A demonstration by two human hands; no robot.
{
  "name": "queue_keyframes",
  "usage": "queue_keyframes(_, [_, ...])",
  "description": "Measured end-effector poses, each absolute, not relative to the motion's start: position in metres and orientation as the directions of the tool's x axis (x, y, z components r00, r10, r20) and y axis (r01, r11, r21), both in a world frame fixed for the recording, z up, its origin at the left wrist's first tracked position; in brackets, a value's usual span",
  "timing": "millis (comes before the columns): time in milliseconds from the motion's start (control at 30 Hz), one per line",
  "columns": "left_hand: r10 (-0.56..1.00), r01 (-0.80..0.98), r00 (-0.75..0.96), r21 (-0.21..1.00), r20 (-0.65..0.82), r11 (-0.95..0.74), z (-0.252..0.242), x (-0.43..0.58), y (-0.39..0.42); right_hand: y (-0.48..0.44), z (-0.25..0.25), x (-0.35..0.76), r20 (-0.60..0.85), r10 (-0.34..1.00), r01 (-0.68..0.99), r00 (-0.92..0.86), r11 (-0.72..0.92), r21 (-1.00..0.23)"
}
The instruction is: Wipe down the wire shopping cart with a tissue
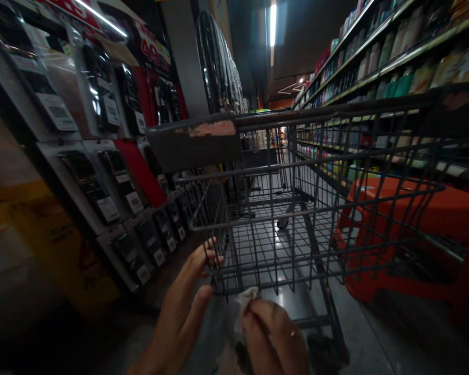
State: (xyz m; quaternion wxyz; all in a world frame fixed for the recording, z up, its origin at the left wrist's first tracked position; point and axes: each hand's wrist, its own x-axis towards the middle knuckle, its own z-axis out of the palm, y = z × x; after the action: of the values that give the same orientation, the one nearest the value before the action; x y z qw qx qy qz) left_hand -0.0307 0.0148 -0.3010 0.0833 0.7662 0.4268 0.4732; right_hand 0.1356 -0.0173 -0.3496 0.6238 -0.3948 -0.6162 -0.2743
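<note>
Your right hand is pinching a pale crumpled cloth; your left hand is resting, loosely open, by the corner of the cart, best steadying it lightly.

cart: dark wire, upright | wipe: pale, crumpled, in right hand

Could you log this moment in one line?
left hand: at lower corner of shopping cart; right hand: pinching pale crumpled wad; orange stool: beside cart

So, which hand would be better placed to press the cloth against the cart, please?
Probably the right hand: it pinches the cloth near the cart; the left hand shows no cloth.
</note>
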Motion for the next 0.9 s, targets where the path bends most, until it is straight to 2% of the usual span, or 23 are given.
queue_keyframes(67, [0.734, 0.591, 0.192, 0.520, 0.652, -0.617, -0.300, -0.029, 0.014, -0.021, -0.355, 0.154, 0.975, 0.202, 0.852, 0.098, 0.490, -0.187])
queue_keyframes(167, [0.716, 0.621, 0.185, 0.485, 0.673, -0.616, -0.297, -0.024, 0.014, -0.020, -0.360, 0.180, 0.970, 0.190, 0.847, 0.154, 0.480, -0.228])
queue_keyframes(400, [0.673, 0.667, 0.178, 0.415, 0.718, -0.619, -0.298, -0.018, 0.013, -0.017, -0.357, 0.214, 0.990, 0.139, 0.894, 0.040, 0.438, -0.097])
queue_keyframes(533, [0.634, 0.684, 0.191, 0.362, 0.749, -0.633, -0.301, -0.016, 0.013, -0.021, -0.352, 0.223, 0.992, 0.120, 0.903, 0.038, 0.421, -0.085])
queue_keyframes(700, [0.607, 0.711, 0.172, 0.328, 0.776, -0.621, -0.304, -0.013, 0.011, -0.026, -0.344, 0.234, 0.967, 0.167, 0.884, 0.190, 0.400, -0.243])
queue_keyframes(833, [0.597, 0.725, 0.183, 0.303, 0.781, -0.618, -0.303, -0.013, 0.010, -0.028, -0.343, 0.246, 0.976, 0.164, 0.906, 0.142, 0.376, -0.195])
queue_keyframes(900, [0.589, 0.733, 0.188, 0.287, 0.786, -0.617, -0.303, -0.014, 0.011, -0.027, -0.345, 0.254, 0.967, 0.162, 0.919, 0.197, 0.312, -0.240])
